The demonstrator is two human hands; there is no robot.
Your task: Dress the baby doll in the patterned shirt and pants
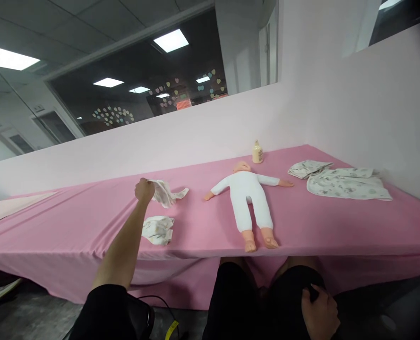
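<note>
My left hand [145,190] is closed on the edge of a thin white printed cloth [164,194], lifted partly off the pink-covered table. Just below it lies a folded white printed cloth bundle [158,230]. A baby doll [247,189] in a white bodysuit lies on its back right of these, arms spread and feet towards me. Low at the right, my right hand [321,312] rests on my black-clothed thigh. Its thumb stands apart from loosely bent fingers, and no object shows in it.
A pale pump bottle [257,153] stands beyond the doll's head. Printed white baby clothes or cloths [347,183] lie at the table's right. A pale sheet [14,208] is at the far left. The pink table [202,236] meets the wall behind, with a mirror or window above.
</note>
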